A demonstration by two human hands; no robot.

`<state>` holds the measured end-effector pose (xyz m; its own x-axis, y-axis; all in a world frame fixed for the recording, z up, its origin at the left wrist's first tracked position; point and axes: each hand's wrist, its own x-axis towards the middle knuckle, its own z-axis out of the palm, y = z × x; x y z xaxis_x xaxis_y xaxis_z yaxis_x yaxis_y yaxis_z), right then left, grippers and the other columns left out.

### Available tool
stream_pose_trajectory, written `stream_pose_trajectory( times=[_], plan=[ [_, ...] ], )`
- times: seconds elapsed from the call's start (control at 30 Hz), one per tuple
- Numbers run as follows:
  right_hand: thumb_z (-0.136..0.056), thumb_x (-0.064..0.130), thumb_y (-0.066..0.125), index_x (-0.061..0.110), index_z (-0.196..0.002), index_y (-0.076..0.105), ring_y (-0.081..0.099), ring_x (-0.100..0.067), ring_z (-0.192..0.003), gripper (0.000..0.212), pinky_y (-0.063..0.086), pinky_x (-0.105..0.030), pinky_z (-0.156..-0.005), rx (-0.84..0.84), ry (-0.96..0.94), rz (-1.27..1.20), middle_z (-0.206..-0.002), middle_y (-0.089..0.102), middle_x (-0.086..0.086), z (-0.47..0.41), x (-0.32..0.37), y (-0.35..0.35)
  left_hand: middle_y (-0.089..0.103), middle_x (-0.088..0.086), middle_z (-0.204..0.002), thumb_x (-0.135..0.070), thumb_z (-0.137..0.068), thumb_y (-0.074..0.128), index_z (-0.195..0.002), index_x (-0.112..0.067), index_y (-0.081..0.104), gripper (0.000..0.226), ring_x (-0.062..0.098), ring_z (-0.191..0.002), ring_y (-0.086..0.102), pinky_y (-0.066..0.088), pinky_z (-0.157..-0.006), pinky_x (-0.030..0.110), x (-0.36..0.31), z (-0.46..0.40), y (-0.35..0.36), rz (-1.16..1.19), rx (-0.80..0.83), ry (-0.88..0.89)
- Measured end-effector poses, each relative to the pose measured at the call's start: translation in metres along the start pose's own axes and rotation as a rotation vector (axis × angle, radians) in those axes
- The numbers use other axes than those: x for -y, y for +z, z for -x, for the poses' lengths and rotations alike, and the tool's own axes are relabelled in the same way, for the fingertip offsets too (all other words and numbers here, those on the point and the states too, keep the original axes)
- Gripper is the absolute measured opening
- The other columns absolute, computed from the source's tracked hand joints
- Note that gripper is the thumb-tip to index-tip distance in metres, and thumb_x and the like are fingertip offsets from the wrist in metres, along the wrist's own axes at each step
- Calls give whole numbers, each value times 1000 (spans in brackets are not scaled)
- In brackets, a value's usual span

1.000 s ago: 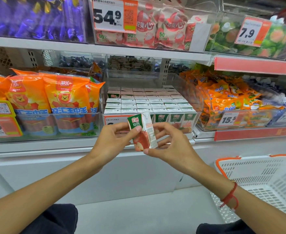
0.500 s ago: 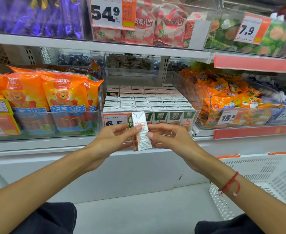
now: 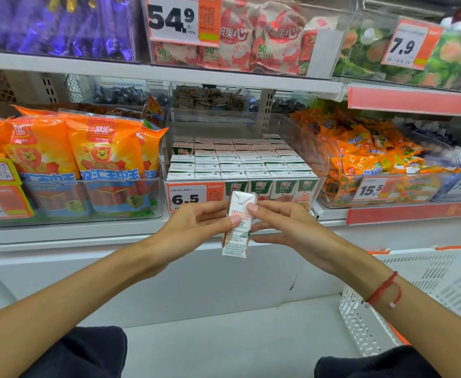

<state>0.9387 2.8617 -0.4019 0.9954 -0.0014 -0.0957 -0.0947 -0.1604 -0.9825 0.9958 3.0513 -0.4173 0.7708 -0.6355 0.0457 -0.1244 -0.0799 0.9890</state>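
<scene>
Small juice carton held in the air in front of the lower shelf's front edge, at mid-frame. Upright, bottom end tipped slightly left. White fine-print panel faces the camera; folded top seam visible.

Left hand comes in from the left. Thumb tip lies on the carton's front face about halfway up; the fingers curl toward its left side and back. A pinch grip.

Right hand comes in from the right. Thumb tip sits on the carton's upper right corner, index finger passing behind it. Lower fingers stretch loosely toward the right edge; whether they touch it I cannot tell. Red cord bracelet on this wrist.

The carton's lower third hangs clear below both hands, with no finger under it.

Directly behind the carton: clear bin packed with rows of matching cartons, and a 6.5 price tag on its front, just left of the held carton's top.

Left of the bin: orange sausage packs. Right of it: orange snack sachets with a 15.5 tag.

White basket with an orange rim at lower right, beside the right forearm, well apart from the carton.
</scene>
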Motion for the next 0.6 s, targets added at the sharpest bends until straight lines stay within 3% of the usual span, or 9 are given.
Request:
stream_pose_trajectory(
  times=[0.17,0.33,0.4,0.47,0.6],
  plan=[
    [-81,36,74,11,-117,64,72,-18,-88,45,60,-24,-73,-210,51,-67,-104,73,-6,-5,-3,10,72,-18,-107,-18,-87,70,-114,-31,67,30,-2,-100,67,51,-77,9,3,-2,7,-96,-182,104],
    [-71,41,82,13,-103,61,73,-12,-70,48,58,-21,-60,-378,43,-53,-88,72,-3,-10,-8,20,70,-22,-96,-25,-75,82,-109,-36,64,40,-6,-90,66,50,-70,6,5,-3,17,-293,-279,161],
    [-71,43,81,15,-101,62,72,-9,-68,45,57,-18,-58,-362,29,-32,-87,72,-2,-10,-8,18,72,-16,-98,-21,-79,79,-113,-29,65,37,0,-88,69,53,-70,10,4,-4,15,-246,-275,131],
    [-75,45,77,18,-102,67,72,-6,-72,40,57,-18,-64,-298,21,-8,-92,72,-1,-9,-6,11,74,-13,-96,-16,-83,74,-111,-26,67,30,3,-86,72,53,-66,11,3,-5,11,-54,-226,48],
    [-82,32,74,28,-109,68,71,-7,-87,28,57,-21,-75,-141,24,85,-101,73,3,-6,-5,-1,76,-7,-98,-19,-90,67,-105,-25,68,16,7,-89,72,54,-64,13,2,-4,2,198,-144,-83]
  ],
)
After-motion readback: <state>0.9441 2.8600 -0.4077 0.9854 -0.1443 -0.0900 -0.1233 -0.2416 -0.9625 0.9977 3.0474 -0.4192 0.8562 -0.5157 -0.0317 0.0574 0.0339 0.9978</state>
